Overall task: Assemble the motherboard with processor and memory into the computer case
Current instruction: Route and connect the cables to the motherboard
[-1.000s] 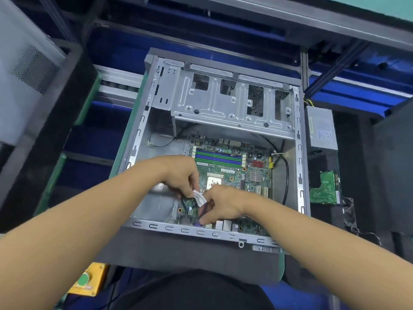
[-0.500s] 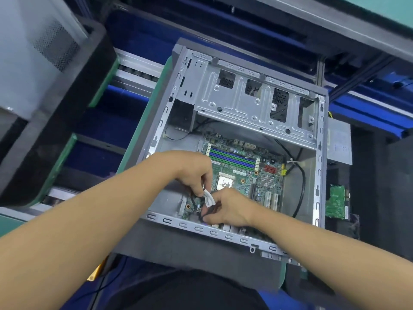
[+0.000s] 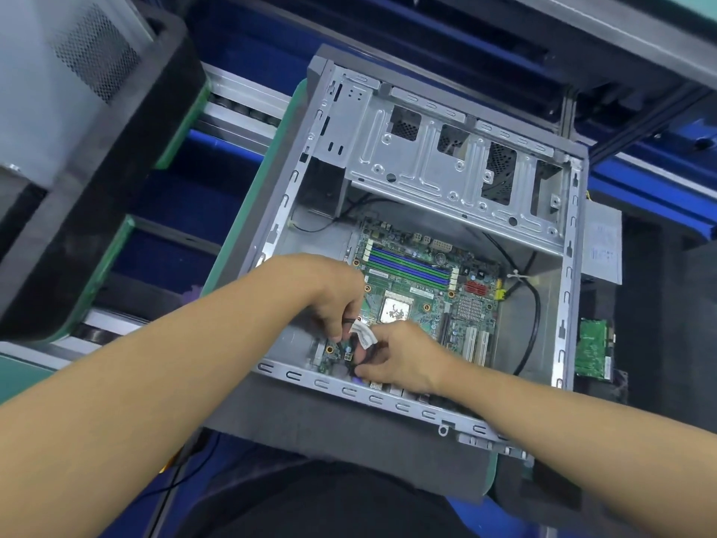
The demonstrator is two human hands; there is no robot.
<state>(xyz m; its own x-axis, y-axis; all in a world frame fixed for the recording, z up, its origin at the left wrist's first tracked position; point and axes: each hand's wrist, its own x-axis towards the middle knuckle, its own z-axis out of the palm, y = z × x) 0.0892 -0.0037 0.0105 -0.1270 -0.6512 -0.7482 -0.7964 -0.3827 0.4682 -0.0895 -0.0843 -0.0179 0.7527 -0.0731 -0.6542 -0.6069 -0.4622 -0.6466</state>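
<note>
Blue-framed conveyor line with green pallet. Computer case, open: motherboard already lying inside, processor in socket; memory slots look unfilled. Left hand and right hand: fingers pinched on tagged black cable at board's near corner. Outstanding, probably: cabling, memory

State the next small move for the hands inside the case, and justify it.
Probably guide the black white-tagged cable down onto the green motherboard's near-left corner: left hand and right hand both pinch it just above there.
</note>
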